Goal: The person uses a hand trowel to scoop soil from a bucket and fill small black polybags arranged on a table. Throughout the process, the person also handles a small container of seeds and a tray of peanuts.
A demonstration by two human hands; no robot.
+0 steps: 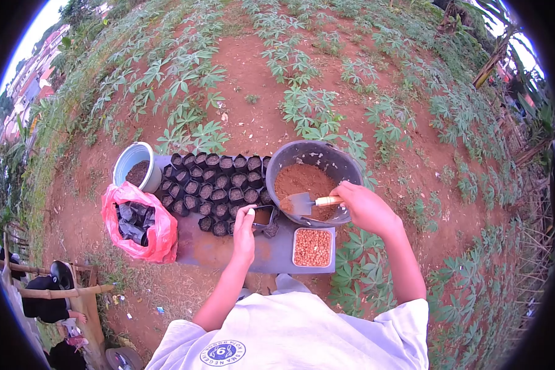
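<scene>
Two hands show in the head view; we set the clock centre on the table (219,250), with 12 o'clock directly away from us. Our left hand (245,231), near the centre, pinches the edge of a black bag (273,216), which sits against the tub's near-left side. Our right hand (357,203), at 3 o'clock, grips the trowel (300,203) closed-fisted by its wooden handle; the blade lies over the tub (299,154) of brown soil, at 2 o'clock. We find the tray (313,266) of kernels at 4 o'clock, the pink sack (166,228) at 9, the bucket (131,159) at 10, and rows of filled bags (180,208) at 11.
</scene>
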